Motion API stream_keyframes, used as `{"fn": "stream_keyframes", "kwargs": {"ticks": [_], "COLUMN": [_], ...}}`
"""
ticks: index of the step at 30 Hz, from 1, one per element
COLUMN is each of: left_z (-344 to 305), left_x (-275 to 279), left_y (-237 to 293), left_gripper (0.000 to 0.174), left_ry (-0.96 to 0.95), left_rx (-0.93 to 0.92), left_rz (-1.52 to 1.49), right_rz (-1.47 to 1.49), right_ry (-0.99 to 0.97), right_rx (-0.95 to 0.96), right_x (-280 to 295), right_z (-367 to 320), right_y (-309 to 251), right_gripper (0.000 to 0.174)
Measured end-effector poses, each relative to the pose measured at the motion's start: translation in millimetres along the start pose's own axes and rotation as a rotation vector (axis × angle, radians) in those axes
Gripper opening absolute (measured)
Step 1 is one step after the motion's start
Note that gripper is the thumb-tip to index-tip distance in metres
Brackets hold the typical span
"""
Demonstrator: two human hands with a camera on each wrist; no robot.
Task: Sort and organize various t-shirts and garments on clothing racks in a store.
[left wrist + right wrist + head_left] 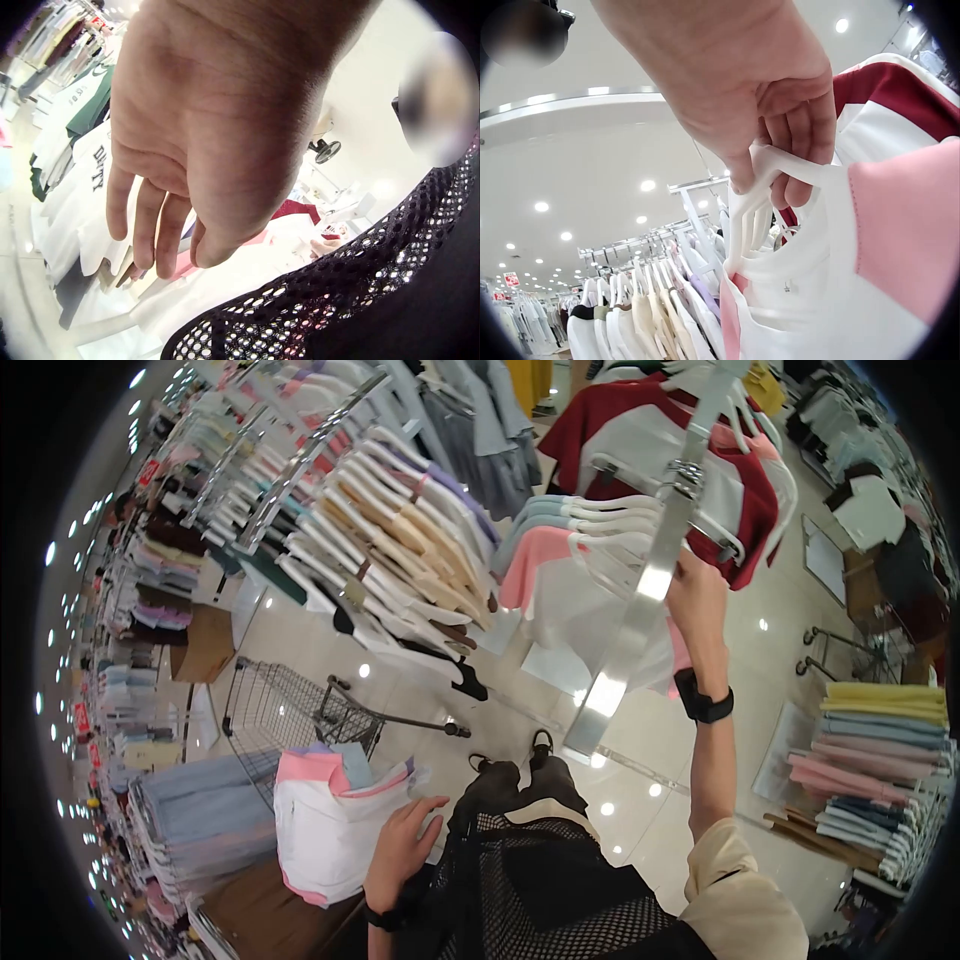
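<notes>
The right hand (698, 605) had its thumb and fingers curled round a white hanger (784, 161), towards two o'clock in the head view. On that hanger hung a pink-and-white shirt (575, 605), also at two o'clock, close behind the shiny metal bar (640, 610) of the rack. Maroon-and-white shirts (640, 430) hung near it, at one o'clock.

The left hand (403, 845) was down at seven o'clock, empty, its fingers loosely bent in the left wrist view. Just beside it, slightly further round the dial, lay a bundle of white and pink shirts (330, 840). A wire cart (280, 700) stood at between eight and nine o'clock, and beige tops (410, 545) hung in a row at eleven o'clock.
</notes>
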State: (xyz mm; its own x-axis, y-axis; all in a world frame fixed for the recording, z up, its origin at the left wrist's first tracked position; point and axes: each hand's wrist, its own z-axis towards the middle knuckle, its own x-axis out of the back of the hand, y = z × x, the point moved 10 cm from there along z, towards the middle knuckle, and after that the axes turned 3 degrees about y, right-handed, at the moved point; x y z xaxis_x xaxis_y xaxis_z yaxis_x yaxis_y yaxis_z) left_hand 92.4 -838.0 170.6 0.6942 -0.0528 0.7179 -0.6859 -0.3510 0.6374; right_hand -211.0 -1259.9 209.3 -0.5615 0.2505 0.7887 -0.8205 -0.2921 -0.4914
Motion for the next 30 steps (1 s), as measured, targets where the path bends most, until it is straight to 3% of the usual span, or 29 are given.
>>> {"fn": "stream_keyframes", "kwargs": {"ticks": [5,9,13,18,21,24,27,30], "left_z": [-14.6,-54.3,-120.2,-168.2,-187.6,-215.6,-267.5,-306.0], "left_x": [3.6,30.4,61.3,101.2,117.9,134.4,139.2,149.4], "left_y": [-25.4,-93.1,-216.2,-300.0,-341.3,-376.0,-452.0,-488.3], "left_gripper": [0.031,0.033,0.039,0.047,0.049,0.05,0.052,0.054], "left_ry": [-0.011,0.152,0.289,0.45,0.567,0.669,0.772,0.808], "left_rx": [0.082,0.242,0.285,0.383,0.435,0.482,0.548,0.751], "left_rz": [-0.029,-0.097,0.129,0.203,0.22,0.216,0.244,0.197], "right_rz": [0.22,0.369,0.415,0.473,0.373,0.293,0.343,0.4], "right_ry": [0.367,0.4,0.04,-0.504,-0.691,-0.734,-0.748,-0.859], "right_rx": [0.094,-0.039,-0.149,0.104,0.312,0.396,0.472,0.483], "right_x": [23.4,15.1,-41.6,-85.3,-111.7,-140.4,-162.0,-187.2], "right_z": [-59.7,-147.0,-234.2,-280.4,-303.4,-321.8,-341.9,-367.3], "right_y": [-9.3,-12.0,-16.2,-123.5,-183.5,-243.5,-322.8,-409.4], "right_gripper": [0.031,0.032,0.019,0.016,0.016,0.017,0.02,0.023]}}
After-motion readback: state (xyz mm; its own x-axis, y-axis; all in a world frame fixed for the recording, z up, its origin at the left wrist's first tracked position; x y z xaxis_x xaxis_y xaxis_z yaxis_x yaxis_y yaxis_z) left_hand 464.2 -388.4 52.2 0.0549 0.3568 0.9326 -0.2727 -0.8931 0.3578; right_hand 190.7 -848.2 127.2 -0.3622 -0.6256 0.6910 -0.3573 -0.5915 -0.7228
